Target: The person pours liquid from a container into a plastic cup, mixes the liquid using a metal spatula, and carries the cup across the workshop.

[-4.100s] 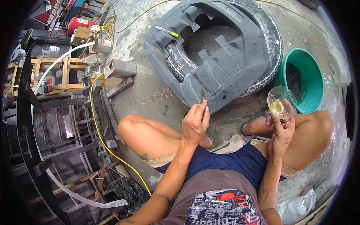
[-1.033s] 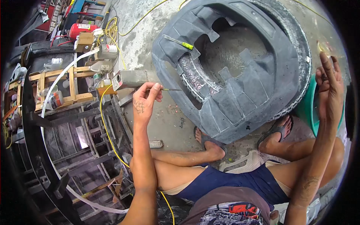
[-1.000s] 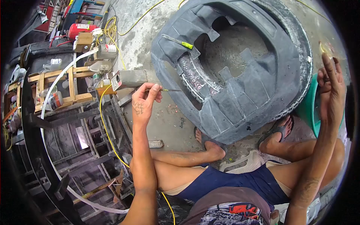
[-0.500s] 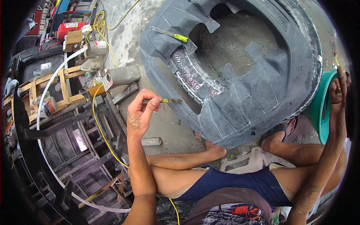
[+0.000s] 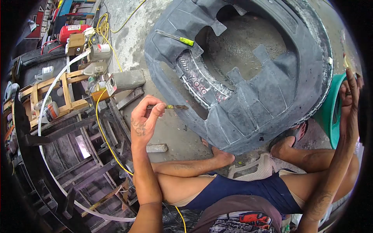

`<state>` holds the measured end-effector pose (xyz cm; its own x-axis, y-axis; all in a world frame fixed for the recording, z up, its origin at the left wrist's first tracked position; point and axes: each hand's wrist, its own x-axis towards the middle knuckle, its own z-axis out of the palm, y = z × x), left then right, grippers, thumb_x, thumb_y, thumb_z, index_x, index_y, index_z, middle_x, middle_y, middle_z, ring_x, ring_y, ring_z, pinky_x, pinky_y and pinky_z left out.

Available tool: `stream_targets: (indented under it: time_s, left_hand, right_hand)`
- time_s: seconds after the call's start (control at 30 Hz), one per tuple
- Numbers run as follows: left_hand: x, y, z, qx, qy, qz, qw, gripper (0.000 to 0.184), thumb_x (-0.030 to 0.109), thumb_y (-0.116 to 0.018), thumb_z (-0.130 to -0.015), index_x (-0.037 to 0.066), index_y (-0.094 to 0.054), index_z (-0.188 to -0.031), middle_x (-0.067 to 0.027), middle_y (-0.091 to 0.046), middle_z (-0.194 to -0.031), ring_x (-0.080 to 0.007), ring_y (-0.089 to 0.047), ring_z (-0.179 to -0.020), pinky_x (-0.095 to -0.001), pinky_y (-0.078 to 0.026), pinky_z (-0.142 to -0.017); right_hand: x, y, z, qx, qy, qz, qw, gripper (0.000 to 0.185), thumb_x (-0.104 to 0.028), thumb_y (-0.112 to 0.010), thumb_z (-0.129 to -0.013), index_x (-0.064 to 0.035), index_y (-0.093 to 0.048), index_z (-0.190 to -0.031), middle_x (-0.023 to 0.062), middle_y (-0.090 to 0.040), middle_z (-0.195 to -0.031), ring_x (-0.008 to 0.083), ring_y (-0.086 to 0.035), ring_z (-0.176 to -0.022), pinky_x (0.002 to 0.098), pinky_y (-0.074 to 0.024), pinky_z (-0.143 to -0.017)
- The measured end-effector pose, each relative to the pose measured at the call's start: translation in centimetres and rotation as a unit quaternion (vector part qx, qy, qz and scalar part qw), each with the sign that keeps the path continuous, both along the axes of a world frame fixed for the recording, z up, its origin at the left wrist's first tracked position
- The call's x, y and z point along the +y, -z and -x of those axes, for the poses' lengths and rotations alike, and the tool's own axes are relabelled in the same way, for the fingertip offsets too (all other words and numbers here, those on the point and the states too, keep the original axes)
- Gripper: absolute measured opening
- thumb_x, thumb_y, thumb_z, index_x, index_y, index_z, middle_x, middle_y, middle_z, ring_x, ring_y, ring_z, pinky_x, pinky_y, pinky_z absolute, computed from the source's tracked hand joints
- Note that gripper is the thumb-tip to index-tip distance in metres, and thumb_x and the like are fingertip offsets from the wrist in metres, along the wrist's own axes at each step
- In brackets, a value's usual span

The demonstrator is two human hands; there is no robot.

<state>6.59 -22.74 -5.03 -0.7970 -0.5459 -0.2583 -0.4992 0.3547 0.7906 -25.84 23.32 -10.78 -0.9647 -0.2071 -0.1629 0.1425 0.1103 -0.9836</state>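
Observation:
My left hand (image 5: 147, 118) pinches a small thin tool (image 5: 177, 106) with a dark flat end and yellow-green marks, pointing right over the near left edge of a grey moulded plastic part (image 5: 248, 112). That part lies on a tyre (image 5: 200, 87), whose tread and lettering show through an opening. A clear-bladed tool with a bright yellow-green handle (image 5: 186, 41) rests on the part's upper left. At the far right, my right hand (image 5: 351, 91) is raised above a green bucket (image 5: 332, 116), holding a clear cup (image 5: 346, 61) with something yellowish; the cup is hardly visible at the view's dark border.
On the left are a dark metal frame (image 5: 39, 141), a wooden pallet (image 5: 67, 89), bottles, a metal can (image 5: 126, 80), a red tank (image 5: 72, 32) and a yellow cable (image 5: 101, 128). My legs and sandalled feet are below the part, beside a pale plastic piece (image 5: 254, 169).
Since the oldest frame, my hands have moved apart, the left toward the left and the right up to the far right with the cup. In the last half second little has moved.

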Motion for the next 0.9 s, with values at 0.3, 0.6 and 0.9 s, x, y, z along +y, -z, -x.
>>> stream_targets:
  time_s: [0.3,0.6,0.9]
  left_hand:
    - [0.2,0.0,0.3,-0.003,0.019,0.028,0.999,0.012,0.008,-0.067,-0.096,-0.003,-0.064,-0.092,-0.0039,-0.058,-0.084,-0.0099,-0.054,-0.072,-0.0237,-0.044,-0.065]
    - [0.2,-0.3,0.4,-0.01,0.03,0.051,0.998,0.012,0.007,-0.068,-0.093,-0.002,-0.064,-0.089,-0.0042,-0.057,-0.083,-0.0105,-0.053,-0.073,-0.0236,-0.042,-0.064]
    - [0.1,0.4,0.5,0.0,0.081,0.113,0.99,0.012,0.007,-0.07,-0.09,-0.002,-0.063,-0.089,-0.0075,-0.06,-0.079,-0.0169,-0.053,-0.07,-0.0293,-0.043,-0.065]
  right_hand:
    - [-1.1,-0.5,-0.5,-0.006,0.009,-0.012,1.0,0.045,-0.026,-0.059,-0.101,-0.0018,-0.058,-0.14,-0.0031,-0.041,-0.115,0.0066,-0.046,-0.093,0.019,-0.0375,-0.088]
    - [-0.7,0.0,-0.1,-0.011,0.005,-0.025,1.0,0.046,-0.026,-0.058,-0.101,-0.0021,-0.058,-0.14,-0.002,-0.041,-0.124,0.0072,-0.047,-0.097,0.021,-0.0392,-0.093]
    - [-0.2,0.2,0.0,-0.007,-0.003,-0.031,0.999,0.045,-0.025,-0.058,-0.102,-0.0036,-0.057,-0.141,-0.0004,-0.04,-0.134,0.0081,-0.049,-0.108,0.0227,-0.0401,-0.1]
